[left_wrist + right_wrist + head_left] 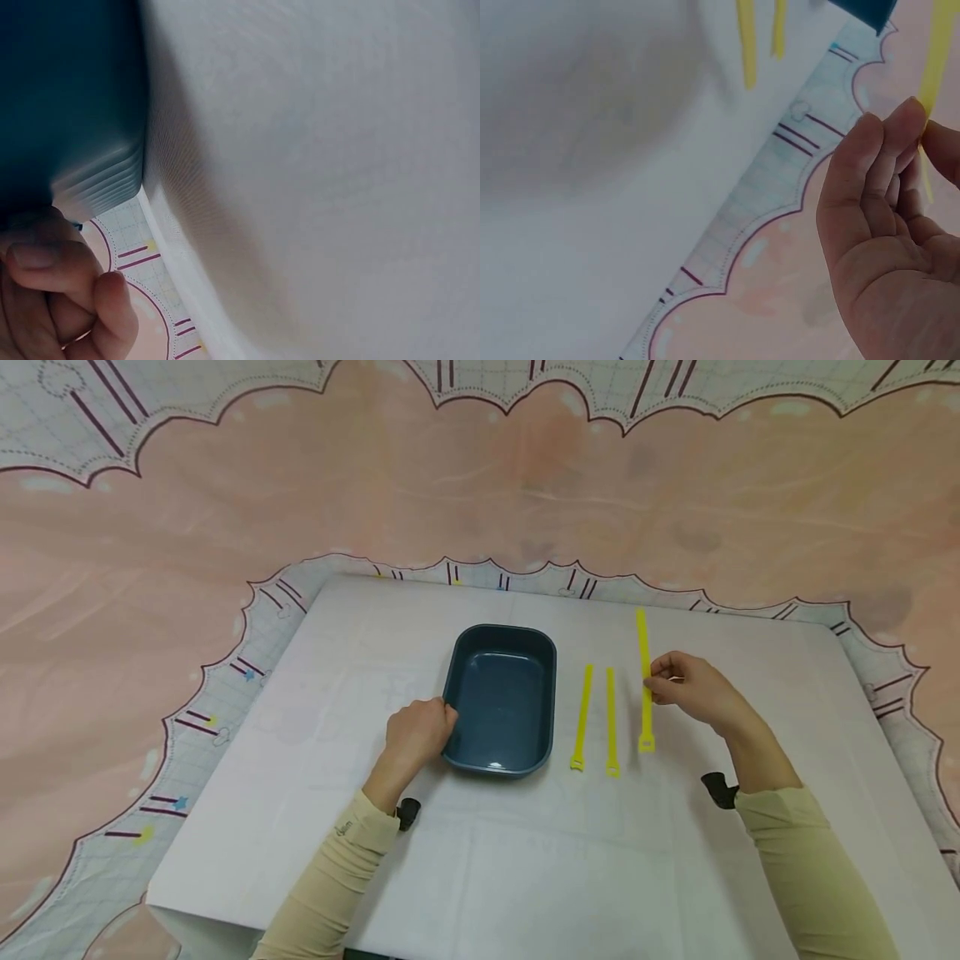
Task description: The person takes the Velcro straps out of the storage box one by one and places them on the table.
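Observation:
A dark blue rectangular tray stands on the white tabletop, and my left hand grips its left rim. From the left wrist view, the curled fingers show at the tray's edge beside its ribbed corner. My right hand pinches a yellow cable tie between thumb and fingertips, near its middle. That tie hangs lengthwise with its slotted head toward me. Two more yellow ties, one nearer the tray and another beside it, lie side by side between the tray and my right hand.
The white tabletop has its far edge beyond the tray and a left edge sloping toward me. Patterned peach cloth surrounds it. A small black piece is strapped at each wrist, by the sleeve cuffs.

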Demonstrator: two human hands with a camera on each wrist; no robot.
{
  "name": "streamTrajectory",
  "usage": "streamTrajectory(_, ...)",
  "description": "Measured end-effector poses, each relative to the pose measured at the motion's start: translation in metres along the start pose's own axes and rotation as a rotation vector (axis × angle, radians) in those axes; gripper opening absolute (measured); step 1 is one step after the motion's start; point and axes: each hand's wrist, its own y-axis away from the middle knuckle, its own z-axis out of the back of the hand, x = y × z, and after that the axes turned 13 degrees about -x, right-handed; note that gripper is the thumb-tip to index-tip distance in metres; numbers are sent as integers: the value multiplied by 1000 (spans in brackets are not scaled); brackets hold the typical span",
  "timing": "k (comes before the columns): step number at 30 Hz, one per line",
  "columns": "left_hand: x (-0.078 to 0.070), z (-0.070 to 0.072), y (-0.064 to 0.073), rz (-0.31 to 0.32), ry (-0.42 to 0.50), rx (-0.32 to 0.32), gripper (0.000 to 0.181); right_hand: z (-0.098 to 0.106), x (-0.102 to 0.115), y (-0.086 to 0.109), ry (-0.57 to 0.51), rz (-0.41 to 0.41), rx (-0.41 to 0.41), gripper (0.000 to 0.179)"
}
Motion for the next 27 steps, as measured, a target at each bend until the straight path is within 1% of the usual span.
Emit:
streamTrajectory(5, 0, 0, 0, -2, -5, -3, 34, -3, -13, -1, -11, -35, 24, 35)
streamTrajectory(10, -1, 0, 1, 0, -10, -3, 34, -12, -28, -2, -11, -69, 48, 34)
streamTrajectory(15, -1, 0, 1, -5, -8, -9, 34, -24, -39, -5, 40, -103, 52, 31)
streamTrajectory(22, -2, 1, 0, 9, -6, 1, 34, -34, -44, -10, 122, -129, 42, 30)
streamTrajectory(27, -2, 1, 1, 16, -9, 6, 34, -36, -45, -10, 149, -143, 47, 29)
